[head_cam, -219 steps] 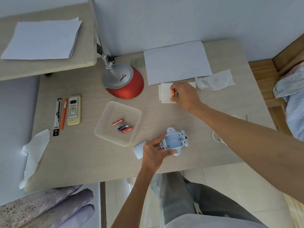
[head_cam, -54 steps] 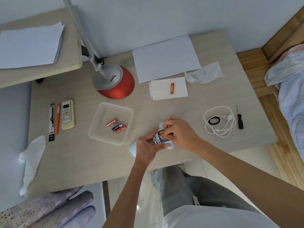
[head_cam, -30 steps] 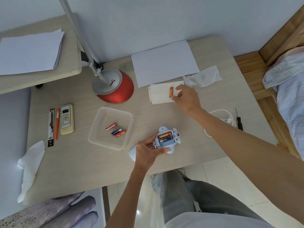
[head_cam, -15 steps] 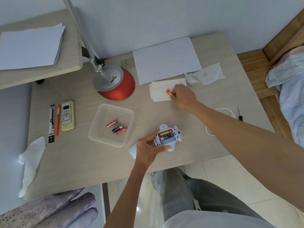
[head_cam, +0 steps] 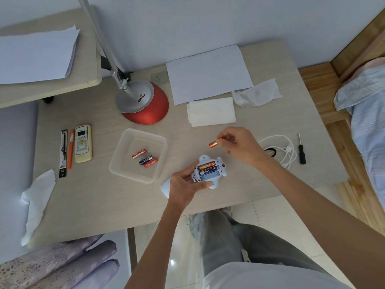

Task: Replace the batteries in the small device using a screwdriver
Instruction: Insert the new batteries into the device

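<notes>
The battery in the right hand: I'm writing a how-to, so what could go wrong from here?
The right hand pinches the battery by one end only; it could slip and roll across the table. The device in the left hand has one empty bay; the battery might go in reversed. Three similar batteries lie in the plastic tub close by, so a mix-up is possible.

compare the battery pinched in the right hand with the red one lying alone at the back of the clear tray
The orange-gold battery is pinched at one end by the right hand; the red-and-white battery lies loose in the clear plastic tray, untouched. Colours differ: orange-gold against red with white markings. Both are small cylindrical cells.
</notes>
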`<state>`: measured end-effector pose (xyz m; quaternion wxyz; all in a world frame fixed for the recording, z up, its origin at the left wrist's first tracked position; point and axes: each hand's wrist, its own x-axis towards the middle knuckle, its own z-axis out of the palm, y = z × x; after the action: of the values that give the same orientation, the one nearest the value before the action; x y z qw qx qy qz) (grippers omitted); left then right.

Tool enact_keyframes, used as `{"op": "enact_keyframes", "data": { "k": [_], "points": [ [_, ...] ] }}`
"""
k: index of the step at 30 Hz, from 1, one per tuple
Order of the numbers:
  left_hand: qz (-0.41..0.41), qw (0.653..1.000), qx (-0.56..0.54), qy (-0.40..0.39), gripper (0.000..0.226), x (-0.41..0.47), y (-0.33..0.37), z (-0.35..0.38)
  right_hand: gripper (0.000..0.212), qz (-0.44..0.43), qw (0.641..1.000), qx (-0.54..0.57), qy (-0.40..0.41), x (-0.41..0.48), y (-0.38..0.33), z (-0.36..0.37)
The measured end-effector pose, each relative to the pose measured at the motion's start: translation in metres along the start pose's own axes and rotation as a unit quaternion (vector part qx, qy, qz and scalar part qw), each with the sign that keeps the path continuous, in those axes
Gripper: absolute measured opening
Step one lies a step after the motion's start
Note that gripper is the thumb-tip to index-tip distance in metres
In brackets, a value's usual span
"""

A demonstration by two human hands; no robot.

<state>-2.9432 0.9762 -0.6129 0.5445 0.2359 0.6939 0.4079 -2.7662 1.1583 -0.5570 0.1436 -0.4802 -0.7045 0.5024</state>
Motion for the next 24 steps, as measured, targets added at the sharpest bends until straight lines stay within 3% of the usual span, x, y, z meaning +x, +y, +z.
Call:
{"op": "enact_keyframes", "data": {
  "k": [9, 18, 24],
  "points": [
    [0.015, 1.0, 0.013, -0.003, 0.085, 0.001, 0.0, 0.0, 0.013, -0.034, 0.989, -0.093, -0.112, -0.06, -0.006, 0.005],
    [0.021, 1.0, 0.011, -0.006, 0.084, -0.002, 0.003, 0.0, 0.022, -0.127, 0.951, -0.26, -0.104, -0.063, 0.003, 0.029],
    [0.009, 1.0, 0.002, -0.011, 0.083, 0.0, -0.001, -0.002, 0.018, -0.127, 0.953, -0.256, -0.096, -0.059, 0.009, 0.032]
  ]
}}
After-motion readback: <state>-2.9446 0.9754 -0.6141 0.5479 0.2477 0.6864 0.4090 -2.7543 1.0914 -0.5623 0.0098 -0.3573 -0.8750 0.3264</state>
